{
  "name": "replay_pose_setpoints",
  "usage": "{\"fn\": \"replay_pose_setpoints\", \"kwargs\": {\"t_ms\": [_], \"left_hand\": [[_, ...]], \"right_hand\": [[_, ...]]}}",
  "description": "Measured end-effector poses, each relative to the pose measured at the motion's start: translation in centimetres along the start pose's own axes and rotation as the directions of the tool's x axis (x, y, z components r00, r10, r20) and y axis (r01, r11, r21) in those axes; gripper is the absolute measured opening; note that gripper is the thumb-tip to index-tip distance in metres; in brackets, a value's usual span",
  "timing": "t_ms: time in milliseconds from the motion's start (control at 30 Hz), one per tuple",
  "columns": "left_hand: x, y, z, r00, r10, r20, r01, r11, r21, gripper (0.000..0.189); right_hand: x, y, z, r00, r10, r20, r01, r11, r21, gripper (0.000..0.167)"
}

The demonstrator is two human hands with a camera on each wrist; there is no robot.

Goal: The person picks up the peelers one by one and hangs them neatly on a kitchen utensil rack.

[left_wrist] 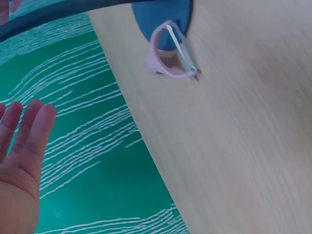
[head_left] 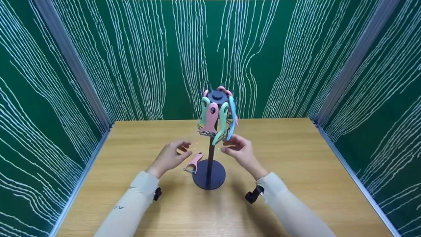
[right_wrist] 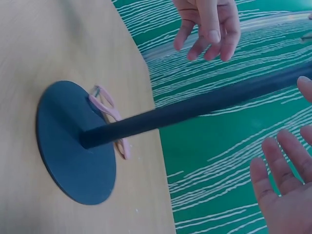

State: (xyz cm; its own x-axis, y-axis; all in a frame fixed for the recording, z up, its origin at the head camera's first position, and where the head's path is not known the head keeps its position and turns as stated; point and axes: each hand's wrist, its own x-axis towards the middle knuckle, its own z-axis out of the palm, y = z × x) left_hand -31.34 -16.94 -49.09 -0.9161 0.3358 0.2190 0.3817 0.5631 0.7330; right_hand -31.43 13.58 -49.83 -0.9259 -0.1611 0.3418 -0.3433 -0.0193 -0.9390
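Observation:
A dark stand with an upright pole [head_left: 211, 152] and a round base [head_left: 217, 176] carries several Y-shaped peelers at its top. Facing the camera hang a pink peeler [head_left: 211, 118], a green peeler [head_left: 224, 115] and a blue peeler [head_left: 233, 115]. Another pink peeler [head_left: 196, 159] lies on the table at the base's left edge. Left of the pole, my left hand [head_left: 169, 156] hovers above that peeler, fingers loosely bent and holding nothing. My right hand [head_left: 242, 153] is at the pole's right, fingertips close under the blue peeler; its fingers [right_wrist: 278, 161] look extended in the right wrist view.
The wooden table [head_left: 279, 141] reaches back to a green wall [head_left: 184, 65] with wavy white lines. Similar panels enclose both sides, joined by grey posts [head_left: 355, 59]. A dark wrist device [head_left: 253, 195] sits at the right cuff.

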Motion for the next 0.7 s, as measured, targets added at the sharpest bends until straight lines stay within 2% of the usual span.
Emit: {"fn": "replay_pose_setpoints", "kwargs": {"t_ms": [200,500,700], "left_hand": [[-0.6,-0.9,-0.2,1.000,-0.015,-0.013,0.016,0.997,0.076,0.032],[-1.1,-2.1,-0.5,0.999,-0.050,-0.004,0.050,0.994,0.101,0.031],[-0.9,-3.0,0.1,0.997,-0.075,0.007,0.074,0.992,0.099,0.029]], "right_hand": [[-0.1,0.9,1.8,1.000,0.024,0.004,-0.024,0.998,-0.056,0.042],[0.1,1.5,3.3,0.992,0.121,0.016,-0.121,0.993,-0.012,0.034],[0.6,1.8,3.8,0.993,0.114,0.018,-0.113,0.993,-0.040,0.024]]}}
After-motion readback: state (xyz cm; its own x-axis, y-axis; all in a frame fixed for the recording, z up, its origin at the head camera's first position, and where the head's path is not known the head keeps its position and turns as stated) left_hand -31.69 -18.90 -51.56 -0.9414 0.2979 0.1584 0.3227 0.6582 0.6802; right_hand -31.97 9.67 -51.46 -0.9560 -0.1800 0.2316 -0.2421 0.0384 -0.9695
